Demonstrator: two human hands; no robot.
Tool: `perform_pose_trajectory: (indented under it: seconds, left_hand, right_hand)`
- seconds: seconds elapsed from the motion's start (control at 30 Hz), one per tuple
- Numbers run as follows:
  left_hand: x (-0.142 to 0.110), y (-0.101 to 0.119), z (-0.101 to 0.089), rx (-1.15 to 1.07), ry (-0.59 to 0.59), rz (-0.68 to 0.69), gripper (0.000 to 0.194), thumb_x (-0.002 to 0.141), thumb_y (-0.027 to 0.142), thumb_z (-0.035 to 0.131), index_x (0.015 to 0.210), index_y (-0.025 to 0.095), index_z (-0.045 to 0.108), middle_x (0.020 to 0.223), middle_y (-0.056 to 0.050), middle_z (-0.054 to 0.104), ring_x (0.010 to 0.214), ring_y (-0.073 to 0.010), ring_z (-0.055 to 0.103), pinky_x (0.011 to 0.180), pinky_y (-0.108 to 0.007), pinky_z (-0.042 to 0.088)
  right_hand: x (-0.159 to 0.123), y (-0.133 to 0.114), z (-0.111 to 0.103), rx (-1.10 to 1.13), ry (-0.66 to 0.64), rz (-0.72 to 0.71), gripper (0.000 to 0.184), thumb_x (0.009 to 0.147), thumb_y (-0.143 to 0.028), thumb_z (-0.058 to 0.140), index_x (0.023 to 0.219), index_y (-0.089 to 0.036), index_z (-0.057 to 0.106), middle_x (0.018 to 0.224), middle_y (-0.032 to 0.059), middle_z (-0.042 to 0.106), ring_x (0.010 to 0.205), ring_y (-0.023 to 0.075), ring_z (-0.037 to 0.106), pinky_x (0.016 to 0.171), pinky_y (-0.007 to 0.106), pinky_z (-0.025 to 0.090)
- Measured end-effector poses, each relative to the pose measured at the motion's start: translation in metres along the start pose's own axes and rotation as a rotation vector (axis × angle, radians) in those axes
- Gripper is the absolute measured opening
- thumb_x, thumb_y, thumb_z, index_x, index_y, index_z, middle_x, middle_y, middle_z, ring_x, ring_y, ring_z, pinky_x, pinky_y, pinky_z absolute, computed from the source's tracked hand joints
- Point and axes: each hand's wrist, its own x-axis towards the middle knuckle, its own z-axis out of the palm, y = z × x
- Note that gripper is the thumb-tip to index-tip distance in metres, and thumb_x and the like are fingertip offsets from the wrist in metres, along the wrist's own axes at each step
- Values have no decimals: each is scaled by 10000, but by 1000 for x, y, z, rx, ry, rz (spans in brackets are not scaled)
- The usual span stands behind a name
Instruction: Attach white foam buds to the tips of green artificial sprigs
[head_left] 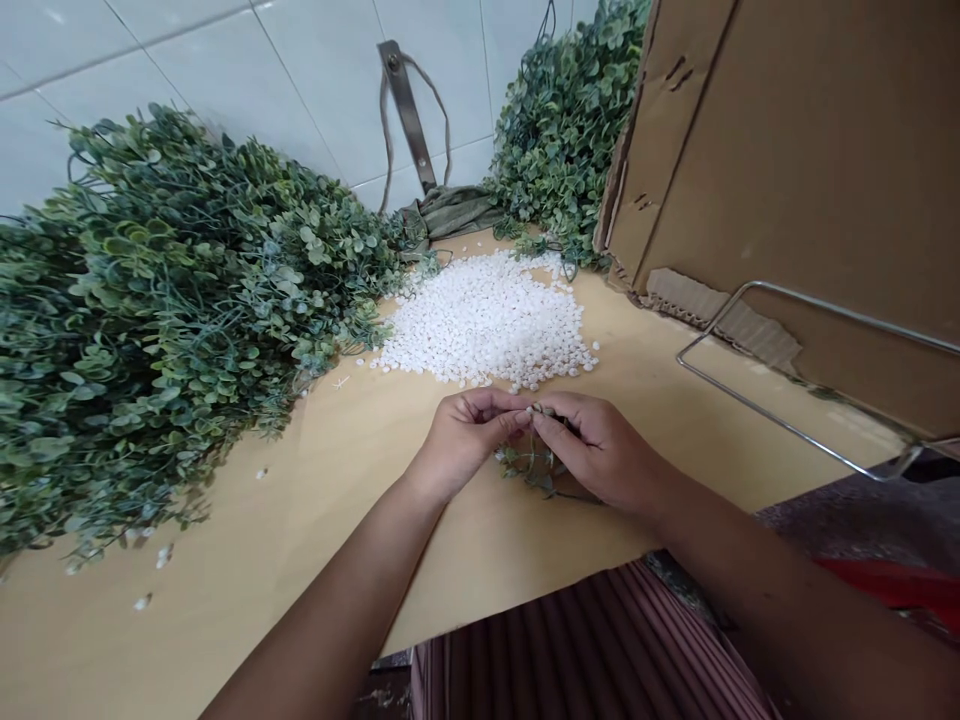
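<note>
So the left hand and right hand meet just below center frame, fingertips pinched on a sprig and what looks like one white bead, probably so both can be lined up closely. The beads sit loose on the desk just above the hands, likely for quick reach. Greenery is heaped at left, maybe to keep the middle free.

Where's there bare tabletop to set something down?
The tabletop looks bare between the left forearm and left leaf pile, barring stray white bits near the leaves; also between the right hand and wire frame. It's crowded behind the hands: heaped white pieces between leaf piles.
</note>
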Motion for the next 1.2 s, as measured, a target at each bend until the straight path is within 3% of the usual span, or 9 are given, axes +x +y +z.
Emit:
perform_pose_trajectory:
  seconds: [0.3, 0.47, 0.6, 0.67, 0.8, 0.93, 1.03, 1.1, 1.2]
  left_hand:
    - [-6, 8, -7, 155, 2, 8, 279, 609, 284, 743, 847, 144, 707, 722, -23, 688, 637, -108, 577, 626, -237, 445]
    - [-19, 10, -18, 252, -124, -22, 261, 647, 265, 708, 867, 127, 690, 762, -38, 679, 697, -129, 589, 710, -278, 459]
    - [-21, 1, -24, 478, -152, 111, 342, 575, 171, 732, 911, 144, 681, 867, -52, 640, 751, -149, 579, 720, -288, 457]
    - [-20, -3, -26, 628, -162, 203, 269, 594, 136, 699, 862, 160, 690, 889, -52, 618, 751, -150, 574, 706, -283, 457]
    - [-19, -3, -25, 810, -135, 300, 162, 654, 71, 576, 734, 173, 673, 813, -30, 612, 710, -141, 571, 670, -269, 448]
    - [-19, -1, -20, 745, -85, 208, 137, 669, 96, 556, 741, 178, 639, 698, -1, 621, 653, -137, 555, 616, -259, 419]
    - [-19, -2, -18, 552, -132, 160, 64, 687, 126, 564, 719, 163, 606, 647, 9, 595, 608, -119, 528, 602, -255, 400]
    - [-19, -3, -17, 427, -153, 173, 76, 684, 118, 568, 742, 156, 599, 657, 9, 590, 629, -117, 535, 633, -259, 406]
    - [-20, -3, -17, 309, -159, 182, 155, 670, 121, 596, 821, 155, 609, 659, 15, 588, 650, -115, 541, 653, -259, 407]
  right_hand:
    - [4, 1, -1, 302, 78, 129, 264, 790, -380, 469, 620, -181, 499, 556, -28, 459, 524, 108, 432, 501, 228, 364]
    - [7, -4, -4, 559, 208, 298, 289, 671, -451, 597, 614, -171, 552, 559, -21, 522, 518, 96, 477, 494, 211, 403]
    - [8, -5, -6, 676, 322, 359, 280, 594, -429, 669, 610, -164, 581, 584, -19, 533, 535, 89, 489, 493, 200, 411]
    - [6, -2, -7, 666, 344, 365, 280, 599, -433, 660, 635, -163, 596, 598, -14, 531, 545, 98, 497, 508, 217, 425]
    - [-4, 3, -13, 368, 396, 270, 302, 681, -443, 593, 799, -166, 609, 745, 42, 582, 686, 172, 564, 668, 339, 485]
    - [-22, -13, -17, -299, 637, -134, 320, 730, -322, 607, 1010, -172, 570, 1036, 122, 555, 1009, 275, 505, 888, 475, 408]
    - [-32, -27, -9, -489, 368, -356, 229, 816, -217, 514, 1039, -182, 556, 975, 106, 573, 967, 252, 515, 847, 439, 449]
    - [-33, -29, 2, -541, 215, -369, 247, 824, -170, 479, 1062, -167, 546, 969, 117, 580, 938, 254, 517, 815, 435, 470]
    - [-30, -21, 16, -598, 160, -322, 291, 813, -106, 451, 1090, -133, 536, 974, 139, 590, 928, 266, 511, 816, 449, 470]
